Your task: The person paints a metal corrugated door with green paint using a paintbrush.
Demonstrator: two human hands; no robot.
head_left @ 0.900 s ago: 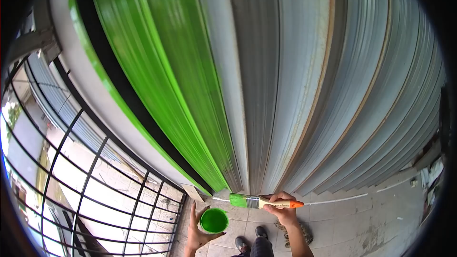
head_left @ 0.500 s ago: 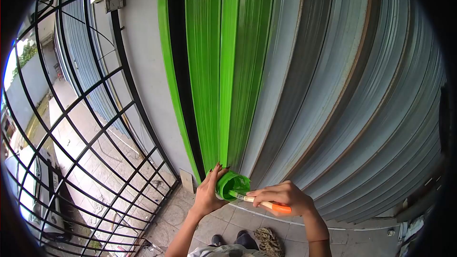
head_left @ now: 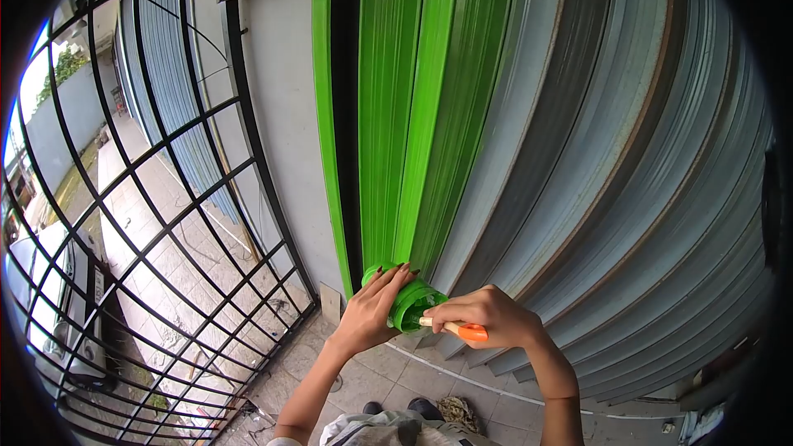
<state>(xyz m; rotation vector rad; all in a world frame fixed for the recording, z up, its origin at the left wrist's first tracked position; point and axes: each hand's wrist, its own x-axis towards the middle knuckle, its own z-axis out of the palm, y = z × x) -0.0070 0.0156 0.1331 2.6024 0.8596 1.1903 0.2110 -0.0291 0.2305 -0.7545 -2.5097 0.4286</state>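
My left hand (head_left: 369, 314) grips a small green paint cup (head_left: 410, 304), tilted toward my right side, low in the middle of the head view. My right hand (head_left: 489, 320) holds a paintbrush (head_left: 458, 329) by its pale wooden handle with an orange end; the bristle end is dipped inside the cup and hidden. Both hands are raised close to a corrugated metal roller shutter (head_left: 595, 157). The left strips of the shutter (head_left: 421, 99) are painted bright green; the rest is bare grey metal.
A black metal grille (head_left: 140, 223) stands on the left, with a paved yard beyond it. A grey wall post (head_left: 285, 116) separates grille and shutter. Tiled floor (head_left: 396, 380), my shoes and a rag (head_left: 458, 409) lie below.
My view has swung up and left along the shutter. The cup went from resting on my open left palm to being gripped and tilted, and the brush went from outside the cup into it.
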